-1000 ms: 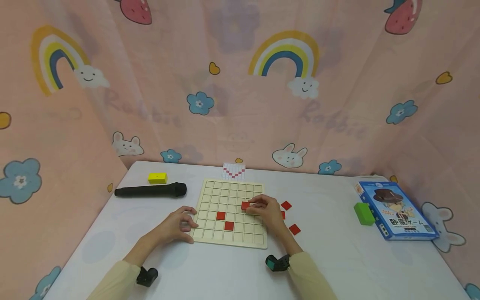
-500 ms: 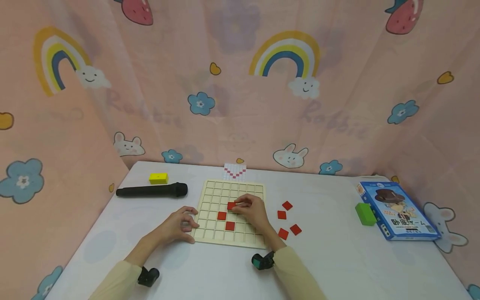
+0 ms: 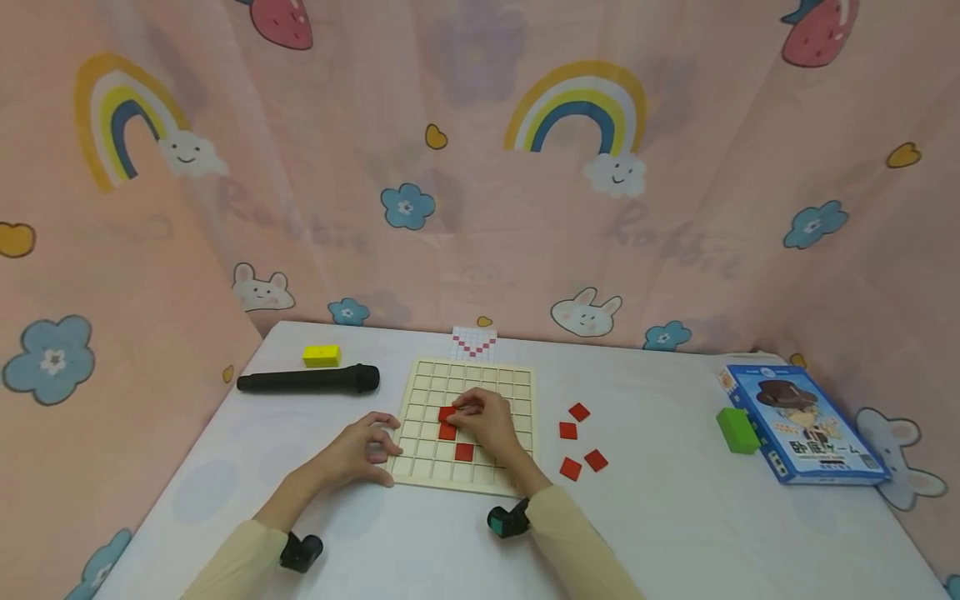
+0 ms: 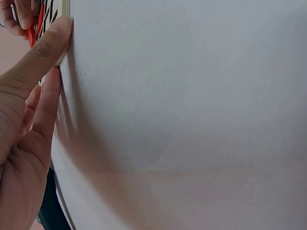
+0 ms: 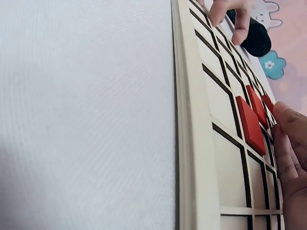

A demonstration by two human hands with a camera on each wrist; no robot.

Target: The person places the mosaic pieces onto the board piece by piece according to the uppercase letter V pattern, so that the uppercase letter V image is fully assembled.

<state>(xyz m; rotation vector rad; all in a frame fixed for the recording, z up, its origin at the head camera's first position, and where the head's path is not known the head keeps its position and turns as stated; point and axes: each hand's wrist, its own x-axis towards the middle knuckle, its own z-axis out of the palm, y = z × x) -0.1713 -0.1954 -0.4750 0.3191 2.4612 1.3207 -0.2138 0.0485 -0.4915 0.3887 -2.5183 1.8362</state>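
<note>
The right hand (image 3: 489,423) pinches a red tile (image 3: 446,412) over the board (image 3: 487,381), just to the far side of a laid tile (image 3: 447,432) that a crooked lowering could knock askew, while the left hand (image 3: 358,450), spread loosely, rests against the board's left edge.

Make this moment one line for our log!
left hand: touches board | right hand: pinches red tile over board | on board: two red tiles | beside board: four loose red tiles
</note>
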